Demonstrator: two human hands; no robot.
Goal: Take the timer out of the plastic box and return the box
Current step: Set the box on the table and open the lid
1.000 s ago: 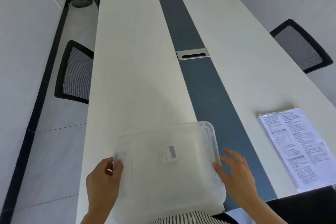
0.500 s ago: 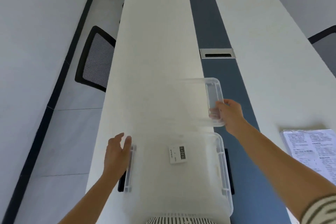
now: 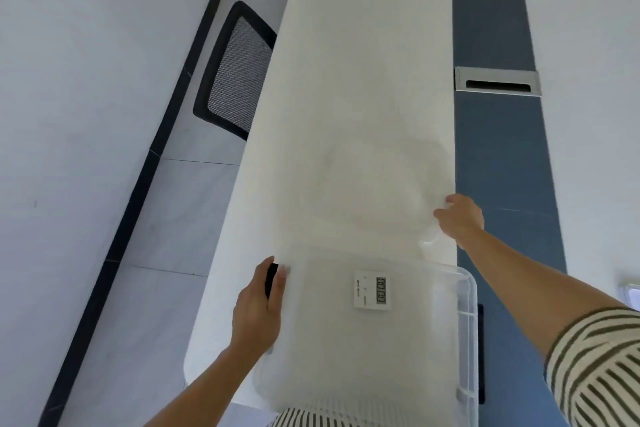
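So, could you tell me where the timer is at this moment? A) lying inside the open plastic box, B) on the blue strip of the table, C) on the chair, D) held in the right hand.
A: the timer lies on the floor of the open plastic box, and neither hand touches it.

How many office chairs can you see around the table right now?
1: a black mesh-back office chair at the left side of the long white table, beyond the left hand. Others may sit outside the frame.
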